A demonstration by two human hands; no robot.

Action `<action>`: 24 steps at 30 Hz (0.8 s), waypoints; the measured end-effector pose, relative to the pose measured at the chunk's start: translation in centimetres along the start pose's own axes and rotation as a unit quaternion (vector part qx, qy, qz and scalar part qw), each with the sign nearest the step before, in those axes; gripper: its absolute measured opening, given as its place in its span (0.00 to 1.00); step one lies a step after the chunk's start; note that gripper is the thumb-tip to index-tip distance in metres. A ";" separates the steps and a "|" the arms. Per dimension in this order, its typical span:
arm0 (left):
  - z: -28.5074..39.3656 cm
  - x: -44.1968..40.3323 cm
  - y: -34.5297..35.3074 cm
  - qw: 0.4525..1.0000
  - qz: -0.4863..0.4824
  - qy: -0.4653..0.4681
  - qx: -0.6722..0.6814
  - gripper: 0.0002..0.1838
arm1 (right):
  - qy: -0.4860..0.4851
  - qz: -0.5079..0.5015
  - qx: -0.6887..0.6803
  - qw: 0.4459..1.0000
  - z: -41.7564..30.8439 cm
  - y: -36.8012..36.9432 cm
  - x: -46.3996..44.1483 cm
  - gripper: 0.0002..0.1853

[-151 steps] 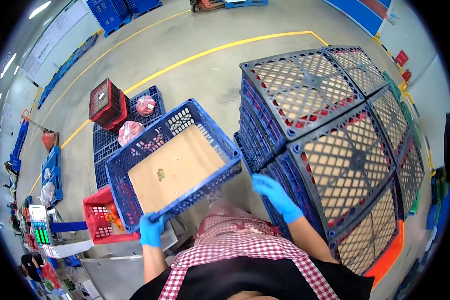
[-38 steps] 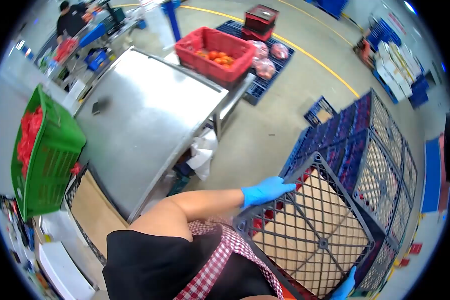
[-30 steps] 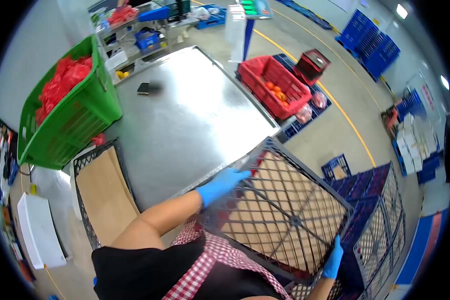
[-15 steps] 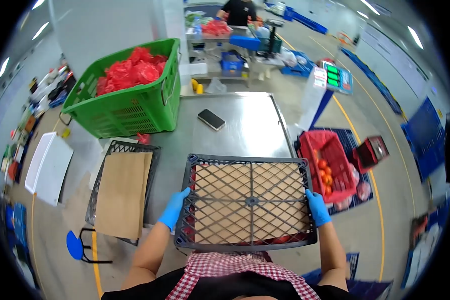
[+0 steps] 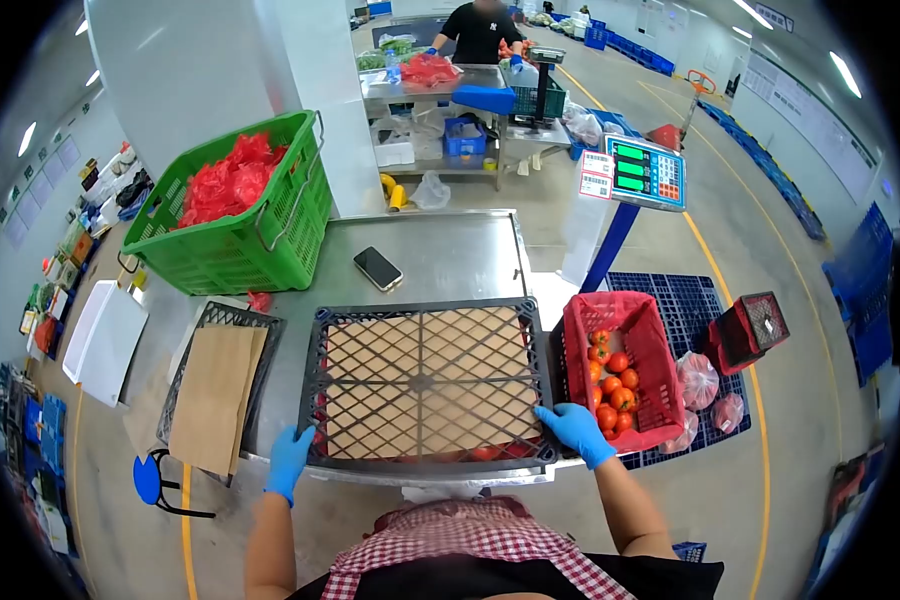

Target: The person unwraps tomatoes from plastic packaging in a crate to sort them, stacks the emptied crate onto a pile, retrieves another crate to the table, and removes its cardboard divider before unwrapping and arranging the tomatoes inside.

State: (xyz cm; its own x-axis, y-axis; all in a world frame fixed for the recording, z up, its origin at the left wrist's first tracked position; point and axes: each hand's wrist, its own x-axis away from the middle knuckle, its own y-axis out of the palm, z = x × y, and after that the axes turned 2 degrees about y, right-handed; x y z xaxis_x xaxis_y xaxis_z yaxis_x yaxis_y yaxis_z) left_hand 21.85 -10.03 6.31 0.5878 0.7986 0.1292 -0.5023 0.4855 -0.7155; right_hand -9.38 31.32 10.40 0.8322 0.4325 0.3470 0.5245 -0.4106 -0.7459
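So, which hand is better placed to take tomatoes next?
Likely the right hand: it's at the black lattice crate, on the side nearest the red crate of tomatoes; the left hand is opposite.

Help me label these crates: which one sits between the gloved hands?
The lattice-topped crate, flanked by the left hand and right hand. The green crate and sheet-covered black crate are left of it, the red crate right.

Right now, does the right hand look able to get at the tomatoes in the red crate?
Probably yes: the right hand is at the near right corner of the black lattice crate, close beside the open-topped red crate, and nothing visible covers the tomatoes.
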 end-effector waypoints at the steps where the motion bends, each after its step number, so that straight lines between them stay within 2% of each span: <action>1: 0.5 1.6 -0.2 0.999 0.008 0.014 -0.030 0.23 | 0.010 -0.027 0.003 1.000 0.3 -0.1 0.7 0.34; 4: -2.2 1.3 0.2 0.995 -0.003 -0.072 0.071 0.22 | 0.049 -0.103 -0.157 0.981 1.6 -0.1 1.5 0.28; 6: -2.8 1.0 -0.1 0.997 0.002 -0.049 0.068 0.22 | 0.059 -0.122 -0.303 0.943 1.5 0.3 2.4 0.22; 7: -2.8 0.6 -0.1 0.997 0.009 -0.033 0.071 0.22 | 0.057 -0.114 -0.312 0.941 2.0 0.5 2.1 0.22; 8: -2.9 0.4 -0.2 0.992 0.006 -0.062 0.106 0.22 | 0.051 -0.106 -0.323 0.939 2.5 1.3 1.8 0.22; 10: -2.2 0.2 -0.7 0.997 -0.005 -0.055 0.053 0.21 | 0.050 -0.089 -0.348 0.932 3.0 1.8 1.5 0.21; 12: 0.5 1.1 -1.5 0.998 -0.004 -0.071 0.000 0.21 | 0.046 -0.052 -0.274 0.959 3.9 2.6 1.2 0.24; 13: 2.0 1.6 -1.9 0.994 -0.020 -0.104 0.020 0.21 | 0.034 -0.028 -0.214 0.976 3.9 2.5 0.9 0.26; 15: -1.1 1.1 -1.0 0.983 -0.010 -0.129 0.129 0.21 | 0.037 -0.040 -0.203 0.978 4.3 2.5 0.9 0.28; 17: -2.0 2.4 0.1 0.944 0.032 -0.191 0.267 0.21 | 0.042 -0.080 -0.258 0.962 4.9 2.8 0.6 0.29; 18: -2.0 3.9 0.6 0.915 0.053 -0.222 0.334 0.22 | 0.048 -0.117 -0.225 0.966 5.0 2.3 1.3 0.31; 20: -2.5 5.9 1.9 0.863 -0.059 -0.292 0.408 0.24 | 0.102 -0.157 -0.211 0.959 5.5 2.8 2.4 0.34; 21: -2.2 6.7 2.4 0.847 -0.129 -0.339 0.390 0.25 | 0.134 -0.172 -0.225 0.950 6.2 3.4 2.5 0.36; 23: 1.2 7.7 4.8 0.824 -0.196 -0.298 0.440 0.24 | 0.142 -0.176 -0.338 0.913 4.7 2.3 4.6 0.34; 24: 1.4 7.7 5.9 0.809 -0.167 -0.301 0.477 0.24 | 0.181 -0.209 -0.351 0.895 4.8 2.6 5.2 0.34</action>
State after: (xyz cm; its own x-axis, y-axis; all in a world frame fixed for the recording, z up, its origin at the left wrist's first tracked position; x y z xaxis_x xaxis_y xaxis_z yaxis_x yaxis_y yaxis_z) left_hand 22.53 -0.47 4.08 0.5200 0.4560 0.7222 -0.8091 0.5341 0.2453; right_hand -4.57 36.32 7.48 0.4748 0.4293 0.7683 0.6813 -0.7319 -0.0121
